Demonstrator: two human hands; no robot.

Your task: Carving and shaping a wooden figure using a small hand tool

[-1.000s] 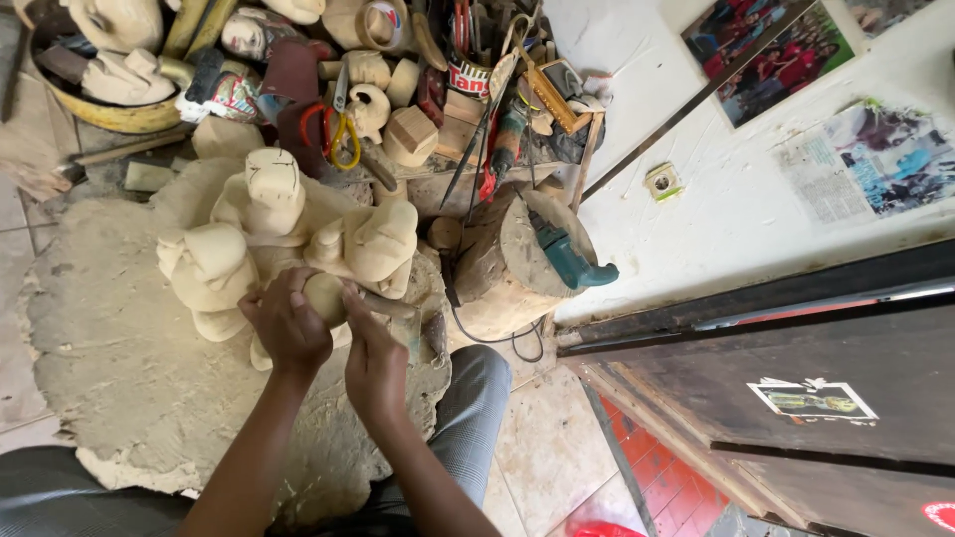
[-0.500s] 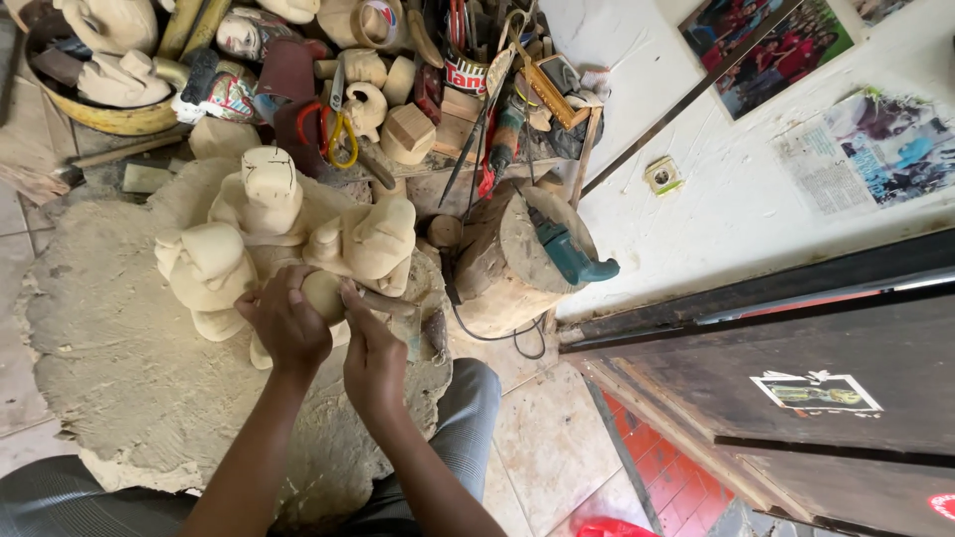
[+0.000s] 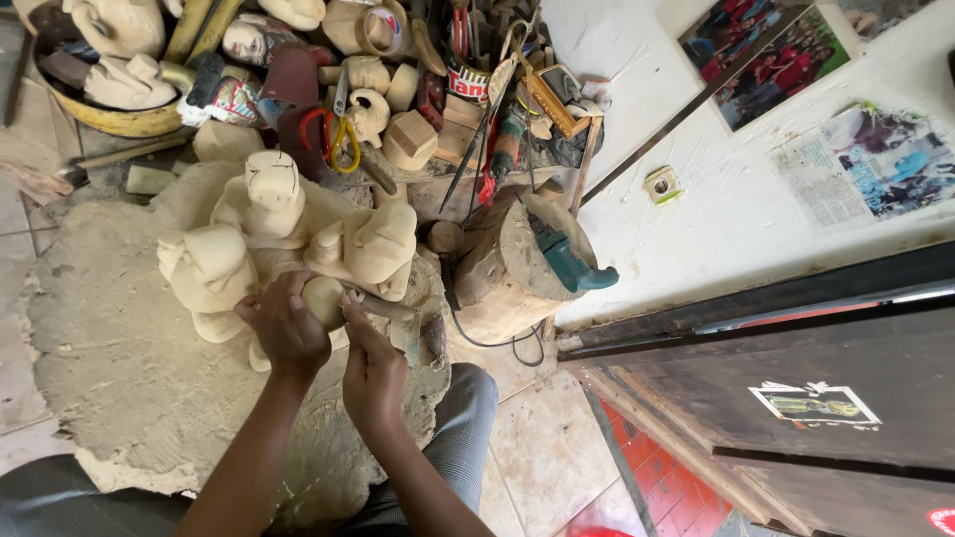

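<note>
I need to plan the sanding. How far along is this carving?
Done: the pale wooden carving already has blocked-out rounded figures. In hand: the left hand steadies it while the right hand works a tool at its lower front. Left: surfaces look raw, without fine detail.

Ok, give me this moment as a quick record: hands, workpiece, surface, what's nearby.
left hand: gripping the carving
right hand: holds a tool against the carving
carving: pale wood, several rounded figures, unpainted
tool: thin; tip hidden, kind unclear
mat: dusty, under the carving
stump: right of carving, teal power tool on top
scissors: behind the carving, among carved pieces
</note>
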